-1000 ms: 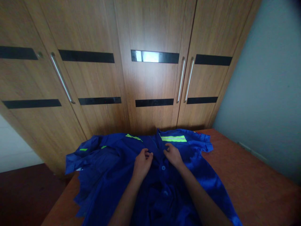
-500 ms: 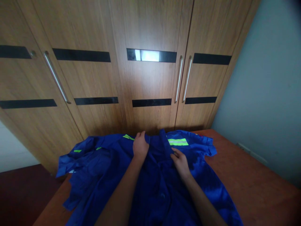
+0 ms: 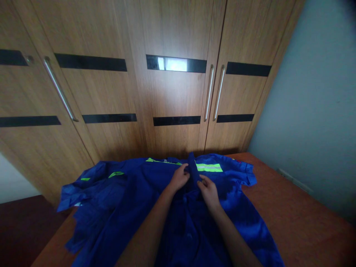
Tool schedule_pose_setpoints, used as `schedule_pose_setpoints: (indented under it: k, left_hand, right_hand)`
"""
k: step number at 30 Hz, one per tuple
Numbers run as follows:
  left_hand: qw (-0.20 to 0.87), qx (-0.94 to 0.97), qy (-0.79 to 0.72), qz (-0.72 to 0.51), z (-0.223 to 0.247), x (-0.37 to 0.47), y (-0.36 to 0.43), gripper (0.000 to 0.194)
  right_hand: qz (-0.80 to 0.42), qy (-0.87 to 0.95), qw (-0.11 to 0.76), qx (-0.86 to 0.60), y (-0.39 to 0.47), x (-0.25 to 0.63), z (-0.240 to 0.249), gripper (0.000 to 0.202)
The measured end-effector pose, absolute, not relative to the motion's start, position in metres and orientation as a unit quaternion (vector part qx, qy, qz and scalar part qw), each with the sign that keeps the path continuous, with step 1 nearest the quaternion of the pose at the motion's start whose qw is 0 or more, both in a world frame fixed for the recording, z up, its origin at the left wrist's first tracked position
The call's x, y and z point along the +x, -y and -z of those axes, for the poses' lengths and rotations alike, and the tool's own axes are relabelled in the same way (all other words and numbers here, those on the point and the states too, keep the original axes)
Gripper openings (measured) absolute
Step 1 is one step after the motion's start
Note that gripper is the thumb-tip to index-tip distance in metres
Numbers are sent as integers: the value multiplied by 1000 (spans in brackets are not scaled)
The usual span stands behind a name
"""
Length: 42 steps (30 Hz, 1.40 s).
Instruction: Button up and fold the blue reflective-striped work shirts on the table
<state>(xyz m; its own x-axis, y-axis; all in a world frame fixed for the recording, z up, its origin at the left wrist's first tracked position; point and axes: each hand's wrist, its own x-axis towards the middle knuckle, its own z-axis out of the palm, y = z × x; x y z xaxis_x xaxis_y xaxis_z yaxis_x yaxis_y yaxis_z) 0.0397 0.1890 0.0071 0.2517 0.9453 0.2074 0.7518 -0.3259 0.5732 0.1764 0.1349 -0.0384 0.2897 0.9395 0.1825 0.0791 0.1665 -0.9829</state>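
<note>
A blue garment (image 3: 122, 207) with yellow-green reflective strips lies spread over a reddish-brown surface. Near its top middle, the collar (image 3: 192, 167) stands up as a dark blue band. My left hand (image 3: 180, 178) is closed on the cloth just left of this band. On the band's right side, my right hand (image 3: 207, 188) pinches its lower edge between thumb and fingers. A bright reflective strip (image 3: 209, 167) shows above my right hand. Buttons run down the front between my forearms. Both fingertips are partly hidden in the folds.
Behind the garment stands a wooden wardrobe (image 3: 172, 96) with black inlays and long metal handles (image 3: 209, 92). The reddish-brown surface (image 3: 294, 218) extends to the right, up to a pale wall (image 3: 311, 111). Dark floor (image 3: 27, 226) shows at the lower left.
My left hand has moved right, towards the collar band and my right hand. The left side of the garment has been pulled across with it, and a longer reflective strip shows. My right hand shifted slightly left.
</note>
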Motion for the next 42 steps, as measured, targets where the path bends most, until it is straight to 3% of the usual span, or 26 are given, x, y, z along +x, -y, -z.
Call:
schedule_pose_setpoints:
  k: [9,15,21,28,42]
  left_hand:
    - [165,768,-578,-223,-7,3,-152,18]
    - [148,782,-582,-164,6,20,-143,25]
    - [128,782,-595,-133,3,28,-145,12]
    - [118,773,-609,-136,2,25,-148,15]
    - [130,778,-604,-119,2,35,-151,26]
  right_hand:
    - [-341,474,603,-543,-134,176,35,39]
    - [-339,485,593,-546,-134,176,37,39]
    - [-342,504,582,-539,-130,175,34,42]
    - [-410,539,567,-469,-123,173,22,42]
    - [-361,628,521,-452,-120,169,28,59]
